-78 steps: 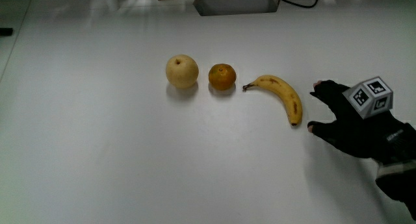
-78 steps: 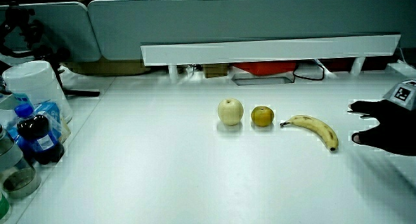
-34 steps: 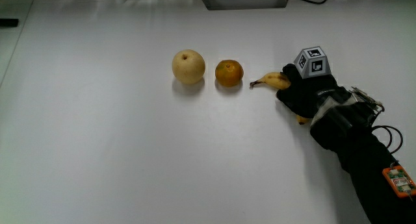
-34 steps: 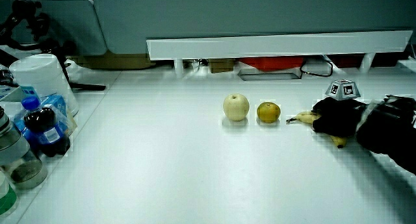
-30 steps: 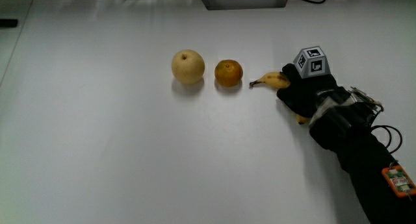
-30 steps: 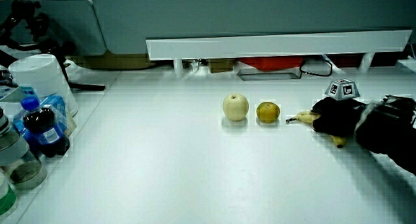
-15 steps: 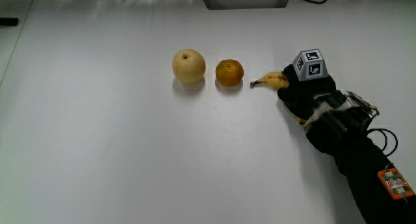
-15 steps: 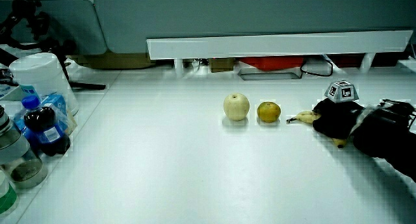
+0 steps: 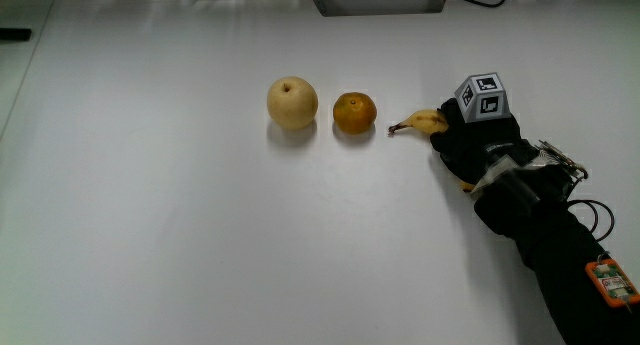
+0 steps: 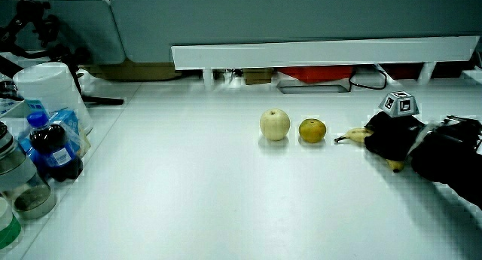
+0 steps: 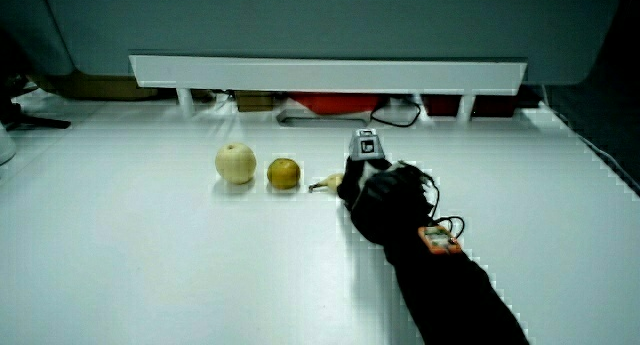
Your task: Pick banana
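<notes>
The yellow banana (image 9: pixel 424 122) lies on the white table (image 9: pixel 200 225), beside the orange. Only its stem end (image 10: pixel 352 133) and a bit of its tip (image 10: pixel 395 166) show from under the glove. The gloved hand (image 9: pixel 470 143) rests on top of the banana with its fingers curled down around it. The patterned cube (image 9: pixel 480 95) sits on the hand's back. In a side view the hand (image 11: pixel 365 185) covers all but the banana's stem (image 11: pixel 326 184).
An orange (image 9: pixel 354 113) and a pale apple (image 9: pixel 292 101) stand in a row beside the banana. Bottles and a white cup (image 10: pixel 49 90) crowd the table's edge. A low white partition (image 10: pixel 324 53) with a red object under it runs along the table's end.
The hand came from beside the banana's tip onto the banana and closed over it. In the last second it has hardly moved; the banana still lies on the table.
</notes>
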A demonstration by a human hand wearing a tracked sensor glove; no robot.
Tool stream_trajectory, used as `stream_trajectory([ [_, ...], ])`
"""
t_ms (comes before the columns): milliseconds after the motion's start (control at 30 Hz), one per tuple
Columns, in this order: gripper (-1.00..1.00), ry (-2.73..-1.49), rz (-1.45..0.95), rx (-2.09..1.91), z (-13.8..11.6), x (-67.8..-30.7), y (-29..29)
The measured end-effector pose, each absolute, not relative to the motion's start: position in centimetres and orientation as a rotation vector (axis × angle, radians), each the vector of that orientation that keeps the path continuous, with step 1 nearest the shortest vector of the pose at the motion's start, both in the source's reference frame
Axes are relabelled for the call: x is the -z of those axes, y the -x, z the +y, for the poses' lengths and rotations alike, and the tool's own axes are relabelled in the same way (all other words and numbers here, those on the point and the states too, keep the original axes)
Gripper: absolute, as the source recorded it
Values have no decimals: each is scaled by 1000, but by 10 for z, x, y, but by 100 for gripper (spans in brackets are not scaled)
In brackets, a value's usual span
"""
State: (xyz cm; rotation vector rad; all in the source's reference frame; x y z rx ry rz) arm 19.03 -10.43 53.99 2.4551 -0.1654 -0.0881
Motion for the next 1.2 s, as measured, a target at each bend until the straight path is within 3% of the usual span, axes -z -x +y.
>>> stream_trajectory([
  [600,100,-2483,-341,-31,-109,-489,-177],
  [1000,100,-2563,-706,-79,-55,-411,-139],
  [1200,100,-2570,-841,-71,-26,-396,-121],
])
